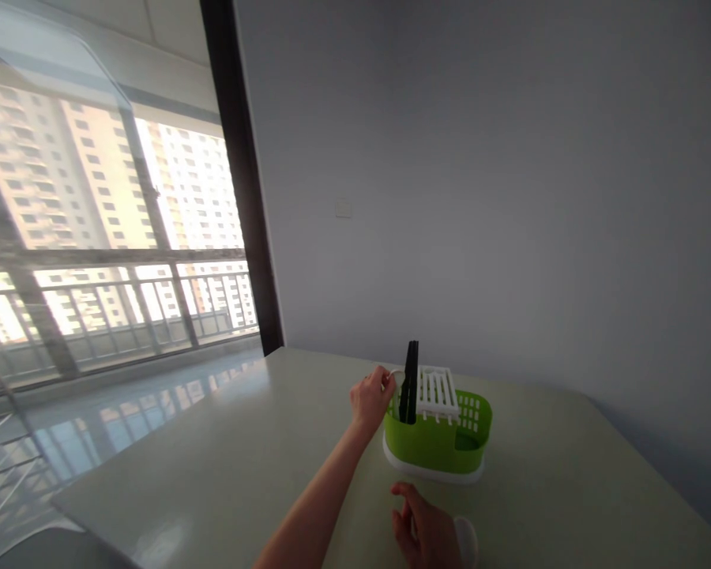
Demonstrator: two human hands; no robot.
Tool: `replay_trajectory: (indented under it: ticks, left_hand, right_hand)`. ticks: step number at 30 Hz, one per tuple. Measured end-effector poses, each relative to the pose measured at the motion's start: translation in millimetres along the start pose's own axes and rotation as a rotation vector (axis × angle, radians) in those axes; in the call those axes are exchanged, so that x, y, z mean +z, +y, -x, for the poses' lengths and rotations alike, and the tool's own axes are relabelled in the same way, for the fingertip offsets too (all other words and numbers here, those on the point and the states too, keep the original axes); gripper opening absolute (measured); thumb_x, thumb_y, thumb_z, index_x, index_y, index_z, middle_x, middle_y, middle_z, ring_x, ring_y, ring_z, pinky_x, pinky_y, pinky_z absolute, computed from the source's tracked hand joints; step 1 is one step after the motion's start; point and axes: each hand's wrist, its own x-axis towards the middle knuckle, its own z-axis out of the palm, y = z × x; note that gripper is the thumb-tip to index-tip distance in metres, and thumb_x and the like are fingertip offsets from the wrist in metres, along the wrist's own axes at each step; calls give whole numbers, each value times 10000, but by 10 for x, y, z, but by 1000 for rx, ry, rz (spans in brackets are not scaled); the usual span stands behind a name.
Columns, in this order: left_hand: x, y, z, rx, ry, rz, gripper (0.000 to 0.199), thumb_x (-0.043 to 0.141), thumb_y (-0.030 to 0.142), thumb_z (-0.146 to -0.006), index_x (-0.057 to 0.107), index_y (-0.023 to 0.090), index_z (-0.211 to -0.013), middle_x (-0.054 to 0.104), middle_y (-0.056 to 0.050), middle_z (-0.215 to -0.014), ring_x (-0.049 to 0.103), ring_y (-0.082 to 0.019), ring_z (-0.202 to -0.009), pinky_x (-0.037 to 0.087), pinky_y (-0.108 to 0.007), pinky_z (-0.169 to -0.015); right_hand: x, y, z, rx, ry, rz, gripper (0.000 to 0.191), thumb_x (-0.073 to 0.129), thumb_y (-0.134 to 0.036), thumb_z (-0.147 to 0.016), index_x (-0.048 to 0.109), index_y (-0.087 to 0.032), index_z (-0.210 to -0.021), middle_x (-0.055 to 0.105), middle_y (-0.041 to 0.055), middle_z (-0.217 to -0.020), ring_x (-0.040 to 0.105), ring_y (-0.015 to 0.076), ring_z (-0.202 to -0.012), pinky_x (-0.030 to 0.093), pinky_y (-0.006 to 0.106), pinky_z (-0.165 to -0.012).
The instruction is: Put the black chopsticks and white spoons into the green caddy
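Spoon (399,377) seemed light and stiff, best pinched near its round end, as the left hand (370,399) did, the right hand (426,525) empty.

The basket (418,447) stands on the surface (242,466), in front of the wall (509,197). The sticks (411,383) stand in its left part, with the rack (437,392) just to their right. Left of the sticks is the utensil (399,377), in the left hand (369,401), by the basket's left end. The right hand (427,525) is before the basket, on the near side. The window (112,197) lies beyond the surface, far left.
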Motion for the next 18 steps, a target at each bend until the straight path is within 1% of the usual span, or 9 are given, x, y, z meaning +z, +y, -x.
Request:
replay_trajectory:
  ticks: [2,3,7,10,12,14,16,18]
  left_hand:
    - [14,-4,10,-35,-94,-41,198,449,356,-856,589,219,-829,674,22,-762,602,-114,-678,293,-212,-581]
    - [21,-6,13,-48,-122,-56,199,447,359,-858,588,219,-837,675,18,-777,605,-121,-688,297,-216,-587]
    - [21,-18,-17,-76,-172,-106,211,441,378,-863,578,217,-861,673,-3,-807,610,-144,-712,310,-226,-604]
    - [-17,-22,-58,-86,-193,-120,228,445,405,-858,567,213,-839,664,-7,-799,604,-150,-713,304,-225,-594]
    - [-54,-26,-48,-79,-168,-97,228,446,411,-855,560,215,-832,656,2,-797,595,-140,-707,297,-218,-587]
    - [-86,-36,26,-66,-102,-46,222,442,411,-856,553,220,-835,645,19,-789,584,-122,-693,291,-208,-579]
    - [-97,-56,182,-57,-28,23,224,428,413,-860,545,224,-834,631,36,-757,571,-104,-667,293,-197,-573]
    - [-73,-86,411,-54,4,93,236,412,414,-863,544,222,-826,615,44,-706,557,-94,-632,301,-190,-568]
  right_hand:
    - [5,0,1,1,-24,1,224,458,-246,-861,507,-206,-1076,607,-48,-607,586,110,-491,420,179,-492]
    - [6,-1,1,1,-32,3,224,461,-241,-857,509,-206,-1073,605,-49,-606,585,110,-493,418,180,-495]
    - [12,-4,3,-8,-35,14,205,465,-223,-847,526,-207,-1042,598,-51,-605,582,107,-500,412,183,-513]
    - [19,-6,6,-21,-42,10,197,457,-213,-843,534,-207,-1025,600,-49,-605,592,112,-509,415,187,-520]
    - [16,-13,6,-32,-49,0,194,455,-210,-840,540,-205,-1014,602,-46,-607,598,115,-519,422,191,-533]
    - [1,-31,0,-50,-41,-9,179,457,-215,-839,554,-205,-989,599,-45,-600,595,114,-516,423,192,-536]
    - [-26,-60,-11,-72,-19,-11,154,458,-220,-841,571,-206,-946,595,-43,-590,586,110,-506,415,192,-529]
    - [-63,-98,-25,-98,14,-6,132,464,-218,-842,585,-208,-892,592,-40,-578,578,108,-501,407,192,-525]
